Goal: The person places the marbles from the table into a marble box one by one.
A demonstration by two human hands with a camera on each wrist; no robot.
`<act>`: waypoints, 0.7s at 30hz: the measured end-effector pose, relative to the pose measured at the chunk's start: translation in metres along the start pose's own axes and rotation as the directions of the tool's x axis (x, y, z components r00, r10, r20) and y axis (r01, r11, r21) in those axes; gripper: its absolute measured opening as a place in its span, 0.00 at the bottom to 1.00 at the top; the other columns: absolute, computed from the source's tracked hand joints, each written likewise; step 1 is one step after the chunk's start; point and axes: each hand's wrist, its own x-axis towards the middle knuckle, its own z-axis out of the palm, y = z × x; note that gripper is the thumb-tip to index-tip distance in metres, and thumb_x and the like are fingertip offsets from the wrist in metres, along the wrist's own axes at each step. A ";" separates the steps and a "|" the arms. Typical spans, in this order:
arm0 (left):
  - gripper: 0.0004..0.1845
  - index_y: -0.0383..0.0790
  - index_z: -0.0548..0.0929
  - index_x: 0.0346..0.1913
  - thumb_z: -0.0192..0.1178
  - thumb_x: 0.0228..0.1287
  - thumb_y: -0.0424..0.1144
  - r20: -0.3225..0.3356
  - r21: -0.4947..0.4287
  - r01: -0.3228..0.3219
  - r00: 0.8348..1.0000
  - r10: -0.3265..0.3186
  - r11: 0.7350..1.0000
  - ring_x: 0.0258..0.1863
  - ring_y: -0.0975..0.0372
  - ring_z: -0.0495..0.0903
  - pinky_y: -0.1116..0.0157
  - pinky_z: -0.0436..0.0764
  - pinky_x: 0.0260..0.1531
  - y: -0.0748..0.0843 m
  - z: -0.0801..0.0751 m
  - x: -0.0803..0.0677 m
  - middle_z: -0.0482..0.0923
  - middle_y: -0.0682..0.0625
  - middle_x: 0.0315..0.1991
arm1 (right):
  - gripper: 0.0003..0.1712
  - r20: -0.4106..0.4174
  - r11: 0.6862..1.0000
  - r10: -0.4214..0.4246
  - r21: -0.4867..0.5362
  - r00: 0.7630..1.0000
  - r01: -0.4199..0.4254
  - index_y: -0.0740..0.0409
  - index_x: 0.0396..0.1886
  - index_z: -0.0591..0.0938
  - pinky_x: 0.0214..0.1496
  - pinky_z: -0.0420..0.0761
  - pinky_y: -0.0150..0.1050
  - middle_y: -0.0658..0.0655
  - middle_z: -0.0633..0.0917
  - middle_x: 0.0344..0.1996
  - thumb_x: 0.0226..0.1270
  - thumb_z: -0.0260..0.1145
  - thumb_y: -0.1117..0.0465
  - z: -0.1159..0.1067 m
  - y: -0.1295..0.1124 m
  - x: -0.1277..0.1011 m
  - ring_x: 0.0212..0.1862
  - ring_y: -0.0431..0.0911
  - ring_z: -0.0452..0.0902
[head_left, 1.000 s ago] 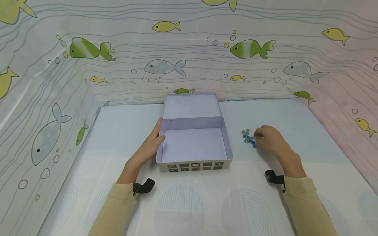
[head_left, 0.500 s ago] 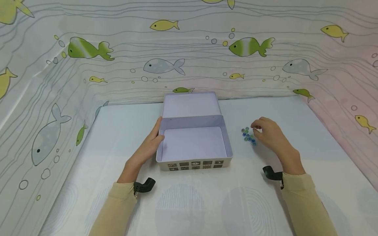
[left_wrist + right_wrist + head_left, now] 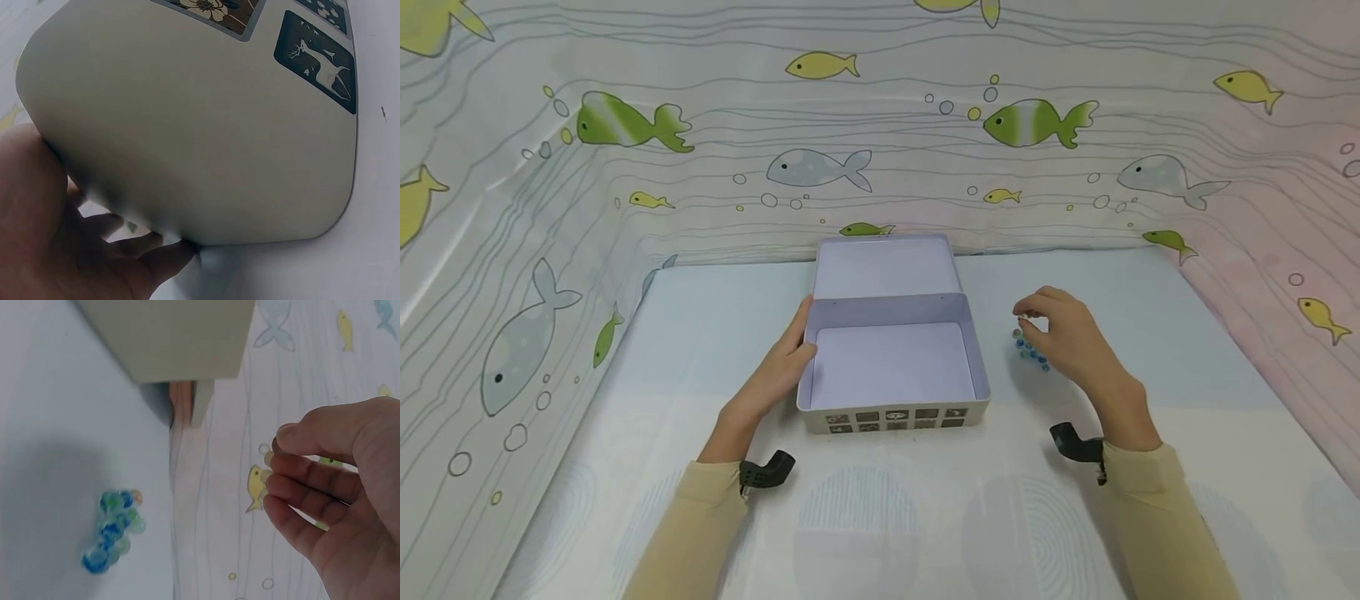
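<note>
A pale tin box stands on the table with its lid swung back and nothing inside. My left hand grips its left side, thumb over the rim and fingers along the outer wall; the left wrist view shows the fingers at the edge of the box's side. To the right of the box lies a small cluster of blue and green glass marbles. Above them my right hand pinches a tiny pale thing between thumb and forefinger, seemingly a marble, mostly hidden by the fingertips.
A fish-patterned cloth hangs behind the table and along both sides. The lid reaches back close to the rear cloth. A black wrist mount sits on the right sleeve, another mount on the left.
My right hand has lifted off the right side of the marbles and moved left and away from me, thumb and forefinger pinched. The left hand and box have stayed put.
</note>
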 end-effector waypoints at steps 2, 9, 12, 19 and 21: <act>0.40 0.42 0.32 0.80 0.38 0.72 0.30 0.005 0.004 -0.003 1.000 0.003 1.000 0.81 0.53 0.31 0.47 0.39 0.79 0.006 0.000 -0.002 0.28 0.44 0.82 | 0.09 -0.008 0.999 -0.026 0.018 1.000 0.027 0.59 0.42 0.85 0.50 0.80 0.52 0.56 0.85 0.40 0.64 0.66 0.71 0.002 -0.006 0.002 0.48 0.53 0.80; 0.40 0.41 0.32 0.80 0.37 0.70 0.28 0.003 0.020 -0.008 1.000 0.008 1.000 0.81 0.52 0.30 0.46 0.38 0.79 0.006 0.000 -0.003 0.28 0.45 0.82 | 0.09 -0.011 0.995 -0.086 0.056 0.996 0.086 0.57 0.42 0.86 0.48 0.81 0.49 0.53 0.85 0.40 0.63 0.66 0.71 0.008 -0.028 0.005 0.48 0.50 0.80; 0.40 0.40 0.33 0.80 0.37 0.70 0.28 0.001 0.024 -0.008 1.000 0.008 1.000 0.81 0.53 0.30 0.47 0.38 0.79 0.005 0.001 -0.003 0.28 0.46 0.82 | 0.10 -0.005 0.992 -0.114 0.062 0.993 0.114 0.57 0.42 0.86 0.48 0.81 0.48 0.52 0.85 0.40 0.63 0.67 0.71 0.013 -0.035 0.006 0.48 0.49 0.80; 0.40 0.44 0.32 0.80 0.37 0.70 0.29 0.000 0.021 -0.008 1.000 0.008 1.000 0.81 0.55 0.30 0.48 0.38 0.79 0.004 0.001 -0.001 0.27 0.48 0.82 | 0.11 0.042 0.979 -0.186 0.088 0.982 0.182 0.57 0.42 0.86 0.49 0.81 0.44 0.51 0.85 0.39 0.62 0.68 0.71 0.026 -0.051 0.008 0.47 0.46 0.80; 0.40 0.43 0.32 0.80 0.37 0.70 0.29 0.002 0.020 -0.011 1.000 0.011 1.000 0.81 0.55 0.30 0.48 0.38 0.79 0.003 0.001 -0.001 0.27 0.48 0.82 | 0.10 0.059 0.977 -0.202 0.085 0.978 0.197 0.56 0.42 0.86 0.48 0.81 0.43 0.50 0.85 0.38 0.62 0.68 0.71 0.030 -0.056 0.007 0.46 0.45 0.80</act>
